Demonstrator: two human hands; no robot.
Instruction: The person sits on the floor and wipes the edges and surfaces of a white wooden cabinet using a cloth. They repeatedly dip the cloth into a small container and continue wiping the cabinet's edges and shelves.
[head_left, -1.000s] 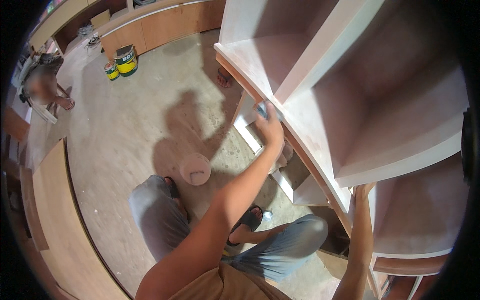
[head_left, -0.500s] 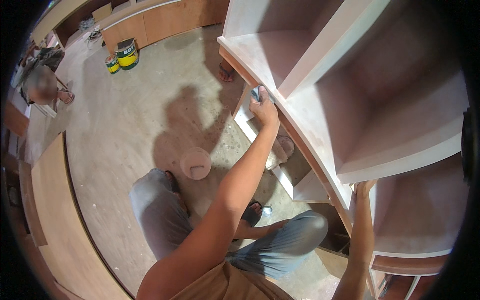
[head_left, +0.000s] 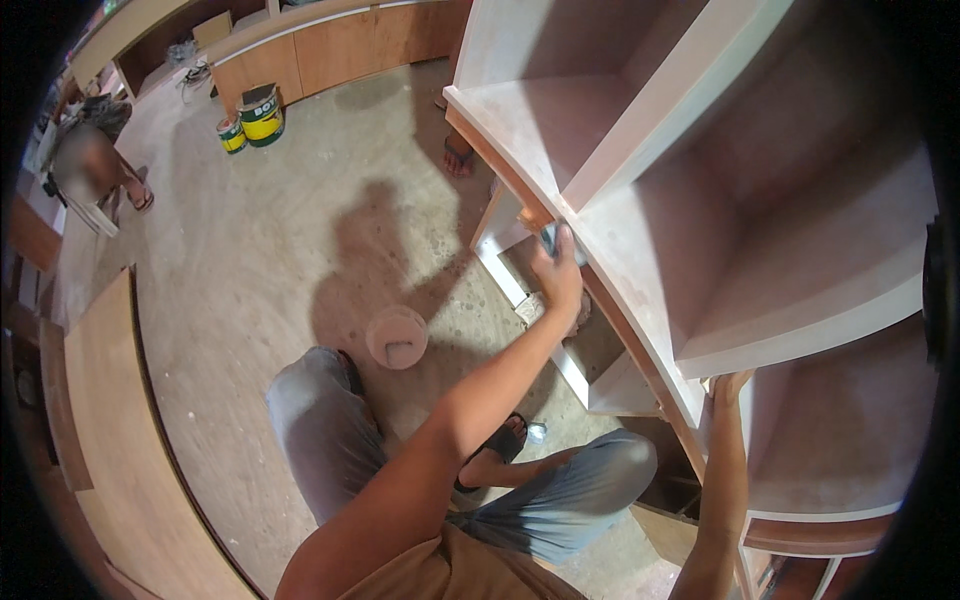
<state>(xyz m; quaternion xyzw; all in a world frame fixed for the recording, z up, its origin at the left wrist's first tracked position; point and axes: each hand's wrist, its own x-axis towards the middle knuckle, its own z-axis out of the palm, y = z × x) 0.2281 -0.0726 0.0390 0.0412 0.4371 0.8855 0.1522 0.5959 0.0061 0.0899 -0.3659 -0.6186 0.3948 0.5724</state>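
My left hand point(head_left: 560, 272) is closed around a small blue-grey pad point(head_left: 550, 238) that looks like folded sandpaper. It meets the front edge of the pale-coated curved shelf unit point(head_left: 625, 265), beside the bare reddish-brown wood strip point(head_left: 520, 190). Much of the pad is hidden by my fingers. On the right, my right hand point(head_left: 730, 384) has its fingers bent around the edge of a white upright below a curved shelf point(head_left: 800, 340); the fingertips are partly hidden.
A round tub point(head_left: 397, 337) with a flat tool in it stands on the concrete floor. White-edged framing point(head_left: 570, 375) lies below the unit. Paint cans point(head_left: 260, 118) stand farther off. Another person point(head_left: 90, 160) is at far left, and a sandalled foot point(head_left: 458, 158) shows behind the unit.
My left hand has slid along the shelf's front edge, nearer to me and rightward, with the pad still in it. My right hand keeps its place. The view has shifted slightly.
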